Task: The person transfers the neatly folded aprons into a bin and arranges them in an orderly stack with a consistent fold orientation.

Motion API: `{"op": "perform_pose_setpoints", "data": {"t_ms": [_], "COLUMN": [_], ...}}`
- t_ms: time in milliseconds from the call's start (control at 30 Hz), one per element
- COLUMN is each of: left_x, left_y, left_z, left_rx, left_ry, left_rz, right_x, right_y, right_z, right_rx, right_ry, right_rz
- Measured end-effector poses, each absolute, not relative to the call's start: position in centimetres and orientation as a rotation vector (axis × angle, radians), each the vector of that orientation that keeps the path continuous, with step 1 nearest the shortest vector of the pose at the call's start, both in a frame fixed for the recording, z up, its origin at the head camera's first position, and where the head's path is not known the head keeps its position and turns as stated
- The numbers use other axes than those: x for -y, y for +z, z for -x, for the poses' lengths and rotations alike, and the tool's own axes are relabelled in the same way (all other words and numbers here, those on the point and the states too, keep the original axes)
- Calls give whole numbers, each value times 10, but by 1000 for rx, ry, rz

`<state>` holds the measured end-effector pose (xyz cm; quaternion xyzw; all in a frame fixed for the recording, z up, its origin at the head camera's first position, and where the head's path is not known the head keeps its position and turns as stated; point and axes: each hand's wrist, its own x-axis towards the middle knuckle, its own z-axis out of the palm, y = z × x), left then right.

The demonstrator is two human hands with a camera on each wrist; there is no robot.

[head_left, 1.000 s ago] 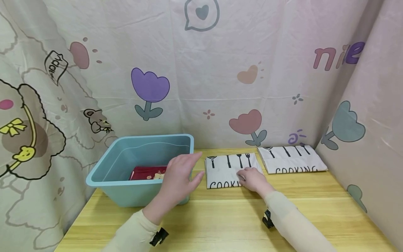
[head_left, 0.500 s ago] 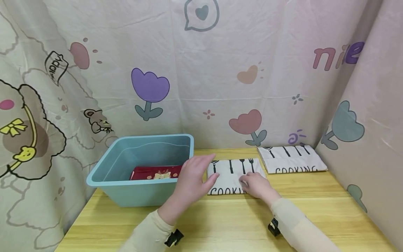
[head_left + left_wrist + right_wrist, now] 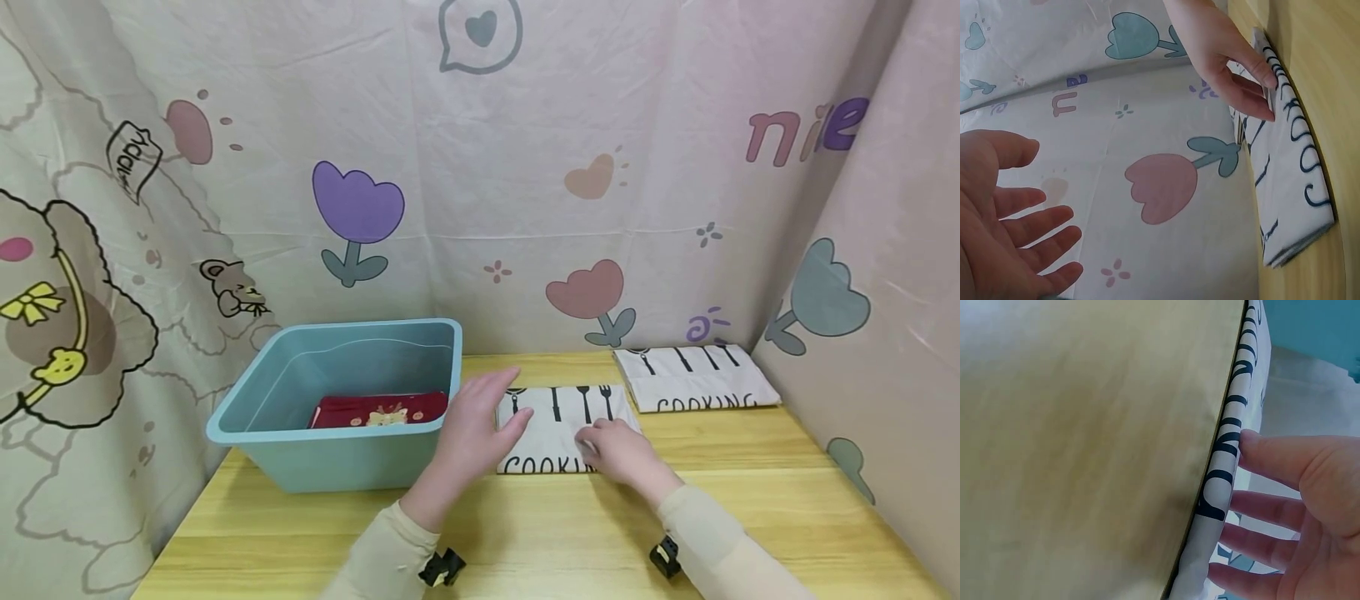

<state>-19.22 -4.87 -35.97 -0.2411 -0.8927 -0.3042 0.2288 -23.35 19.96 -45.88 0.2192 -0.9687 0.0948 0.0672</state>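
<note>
A folded white cloth (image 3: 551, 429), printed with black utensils and lettering, lies flat on the table. My right hand (image 3: 618, 454) is on its right half; thumb and fingers pinch a small ridge of fabric, as the left wrist view shows beside the right hand (image 3: 1229, 65). In the right wrist view the thumb and fingertips meet the cloth (image 3: 1216, 487) along its lettered side. My left hand (image 3: 476, 425) hovers at the cloth's left edge, fingers spread and thumb apart, holding nothing. Its bare palm shows in the left wrist view, where the left hand (image 3: 1004, 219) is apart from the cloth.
A blue-green plastic bin (image 3: 337, 462) stands left of the cloth, close to my left hand, with a folded red cloth (image 3: 382, 410) inside. Another folded white cloth (image 3: 697, 379) with the same print lies at the back right. A patterned curtain (image 3: 495, 183) hangs behind the wooden table (image 3: 555, 533).
The middle white cloth has slid toward me and slightly right, with my right hand on it. My left hand has moved right, from over the bin's edge to the cloth's left side.
</note>
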Motion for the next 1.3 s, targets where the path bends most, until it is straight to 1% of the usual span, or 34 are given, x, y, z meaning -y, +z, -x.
{"op": "perform_pose_setpoints", "data": {"t_ms": [167, 367, 600, 933, 1300], "left_x": [42, 38, 35, 33, 28], "left_y": [-362, -372, -387, -409, -429], "left_z": [194, 199, 207, 225, 240], "left_rx": [2472, 2509, 2550, 2605, 2552], "left_ry": [-869, -899, -1075, -1415, -1726], "left_rz": [658, 602, 514, 279, 15], "right_x": [-202, -206, -219, -243, -269], "right_y": [-461, -461, -453, -450, -453], "right_z": [228, 224, 229, 242, 245], "right_rx": [2907, 2901, 2846, 2788, 2729], "right_ry": [276, 271, 470, 717, 883], "right_rz": [-647, -648, -657, -477, -325]}}
